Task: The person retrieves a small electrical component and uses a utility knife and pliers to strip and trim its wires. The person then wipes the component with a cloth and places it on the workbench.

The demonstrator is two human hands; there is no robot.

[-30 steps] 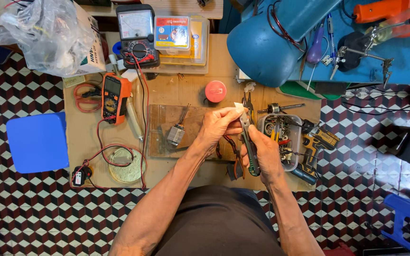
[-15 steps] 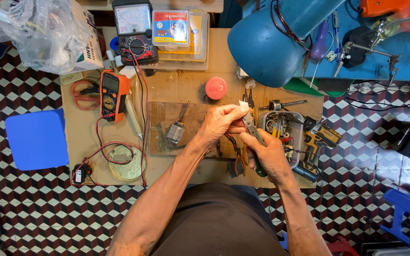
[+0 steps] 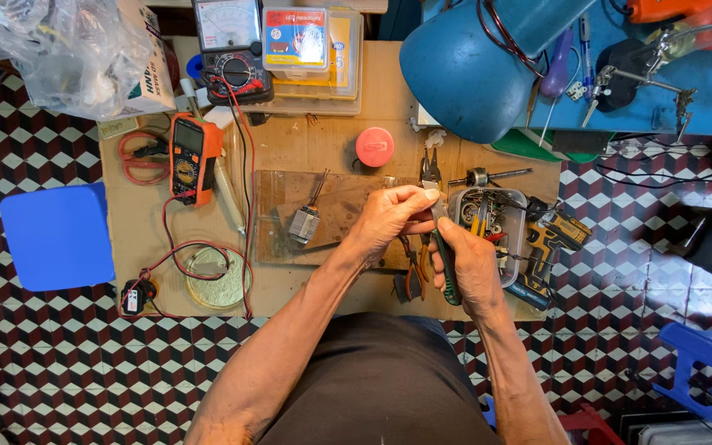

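Note:
My right hand grips a green-handled pair of pliers, jaws pointing up toward my left hand. My left hand pinches a small part at the plier jaws; the part is too small to make out. Both hands meet over the right edge of a wooden board on the low table. A small electric motor with wire leads lies on that board, left of my hands. Orange-handled pliers lie under my wrists.
A clear tub of tools and a yellow drill sit to the right. An orange multimeter with red leads, scissors, a red cap, an analog meter, part boxes, a plastic bag and a blue lamp surround the table. A blue stool stands left.
The view has tilted slightly, so the table sits lower in frame. My hands stay together at the plier jaws, with small shifts of the fingers.

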